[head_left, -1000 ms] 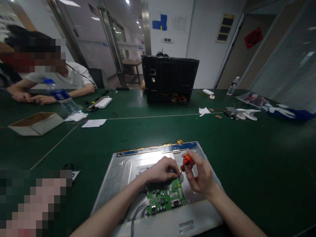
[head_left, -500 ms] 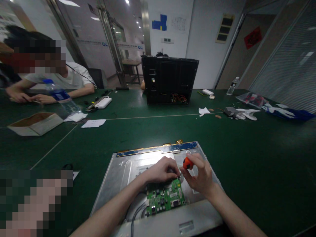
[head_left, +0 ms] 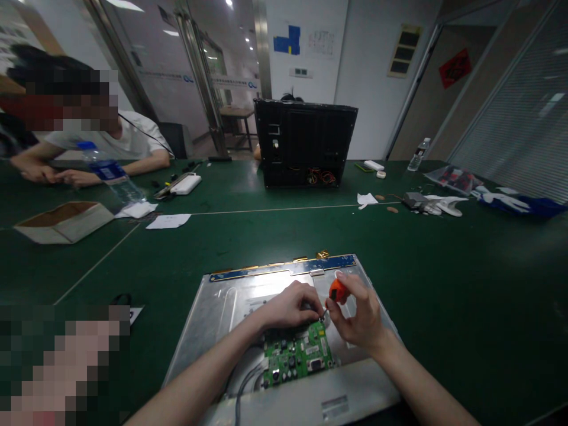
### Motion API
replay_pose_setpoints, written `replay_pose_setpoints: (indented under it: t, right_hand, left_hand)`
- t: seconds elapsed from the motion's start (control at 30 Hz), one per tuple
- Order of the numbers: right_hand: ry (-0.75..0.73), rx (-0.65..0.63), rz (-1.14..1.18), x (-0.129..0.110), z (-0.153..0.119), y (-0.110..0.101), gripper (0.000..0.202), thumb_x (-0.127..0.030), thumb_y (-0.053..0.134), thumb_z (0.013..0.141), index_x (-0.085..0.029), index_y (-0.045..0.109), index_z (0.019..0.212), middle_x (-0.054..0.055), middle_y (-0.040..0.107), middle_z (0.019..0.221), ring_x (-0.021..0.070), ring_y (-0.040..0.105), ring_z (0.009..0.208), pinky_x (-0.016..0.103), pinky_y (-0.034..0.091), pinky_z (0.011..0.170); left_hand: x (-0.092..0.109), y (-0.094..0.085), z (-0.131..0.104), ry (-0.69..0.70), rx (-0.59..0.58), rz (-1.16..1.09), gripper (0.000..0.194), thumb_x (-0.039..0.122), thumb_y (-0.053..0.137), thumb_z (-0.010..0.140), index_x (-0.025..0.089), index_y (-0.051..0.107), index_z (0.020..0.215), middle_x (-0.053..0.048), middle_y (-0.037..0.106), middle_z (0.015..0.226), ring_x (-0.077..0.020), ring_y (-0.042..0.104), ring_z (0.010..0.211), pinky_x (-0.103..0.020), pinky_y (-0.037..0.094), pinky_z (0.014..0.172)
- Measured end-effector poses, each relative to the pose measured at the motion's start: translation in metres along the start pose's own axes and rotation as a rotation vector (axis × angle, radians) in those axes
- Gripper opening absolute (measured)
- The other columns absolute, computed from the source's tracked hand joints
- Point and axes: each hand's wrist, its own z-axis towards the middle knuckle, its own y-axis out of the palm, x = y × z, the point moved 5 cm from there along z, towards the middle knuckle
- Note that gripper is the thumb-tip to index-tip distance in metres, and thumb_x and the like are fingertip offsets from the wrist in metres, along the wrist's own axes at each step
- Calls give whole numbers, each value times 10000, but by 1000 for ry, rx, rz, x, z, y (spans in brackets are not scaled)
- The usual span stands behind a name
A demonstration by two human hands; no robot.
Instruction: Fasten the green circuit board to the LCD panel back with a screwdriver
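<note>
An orange-handled screwdriver [head_left: 339,291] is in my right hand [head_left: 361,313], tilted, with its tip at the upper right corner of a green circuit board [head_left: 297,355]. My left hand [head_left: 295,305] is closed, its fingertips down by the same corner, close to the screwdriver's shaft; what they pinch, if anything, is hidden. The board lies on the metal back of a display panel [head_left: 210,313]. A narrow blue circuit strip [head_left: 284,269] runs along the panel's far edge. A grey cable [head_left: 242,387] plugs into the board's left side.
Across the green table [head_left: 248,231] stands a black monitor housing [head_left: 306,142]. An open box [head_left: 64,222], a tilted water bottle [head_left: 113,171] and paper [head_left: 168,221] lie left. White gloves [head_left: 444,205] and a bottle [head_left: 418,155] are right. A co-worker [head_left: 110,139] sits far left.
The screwdriver's handle has turned a little in my right fingers, its dark marking now facing differently. My left hand and the board have stayed in place.
</note>
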Motion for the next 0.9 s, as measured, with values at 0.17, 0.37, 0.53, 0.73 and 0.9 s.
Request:
replay_pose_setpoints:
  t: [0.17,0.37,0.53,0.73,0.9]
  right_hand:
    - [-26,5,-8,0,0,1,510,-126,563,844,-202,395,1320,21,601,793,155,576,637,263,488,516]
    - [-17,-10,7,0,0,0,499,-151,527,863,-168,384,1341,57,622,841,163,585,658,273,499,514]
    - [-3,-22,6,-2,0,-1,514,-135,483,855,-154,368,1356,50,623,836,155,589,618,268,502,500]
    - [-17,19,-39,-1,0,-1,517,-142,540,849,-188,371,1336,22,594,798,153,572,618,276,496,507]
    - [-33,31,-41,-1,1,0,501,-143,561,850,-197,388,1318,17,593,781,150,560,610,261,473,497]
  left_hand:
    - [2,-2,-1,-24,21,14,27,150,705,781,167,719,766,-4,672,771,-162,601,755,-232,434,716]
    - [4,-2,-1,-20,17,15,31,188,707,801,171,727,784,-7,674,767,-165,596,745,-236,430,708]
    - [3,-1,0,-9,-2,-37,58,216,710,810,186,749,839,-14,695,786,-178,608,765,-249,439,732]
    - [0,0,-1,-3,14,-23,57,215,713,807,163,730,821,-24,695,806,-176,611,768,-248,437,728]
    - [-2,0,-1,17,31,-37,61,212,706,807,152,709,792,-17,679,784,-166,606,743,-237,433,696]
